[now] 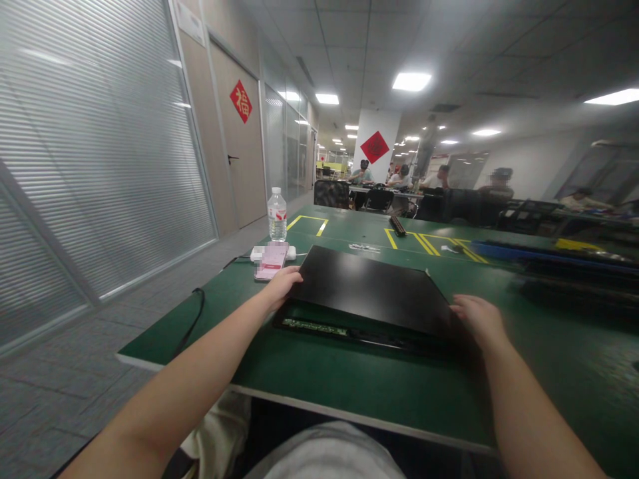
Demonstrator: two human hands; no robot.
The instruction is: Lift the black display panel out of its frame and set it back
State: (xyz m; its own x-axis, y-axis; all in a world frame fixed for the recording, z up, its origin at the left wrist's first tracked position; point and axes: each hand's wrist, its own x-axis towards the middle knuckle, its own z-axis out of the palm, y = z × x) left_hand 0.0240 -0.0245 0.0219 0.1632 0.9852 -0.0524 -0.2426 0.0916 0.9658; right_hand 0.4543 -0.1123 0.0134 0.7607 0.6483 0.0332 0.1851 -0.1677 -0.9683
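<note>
A flat black display panel (372,283) is held tilted above the green table, its near edge raised. My left hand (287,283) grips its left edge, fingers closed and the tips partly hidden. At the right edge, my right hand (479,319) has its fingers bent against the panel's side. Under the panel's near edge lies a narrow dark frame (379,336), with a green circuit board strip (312,326) showing at its left part. The panel hides the rest of whatever is beneath it.
Left of the panel are a phone (272,263), a white power strip (258,253) and a water bottle (277,216). A black strap (197,309) hangs near the table's left edge. Further back lies a dark slotted bar (397,226); at right, a blue tray (519,251). People sit far behind.
</note>
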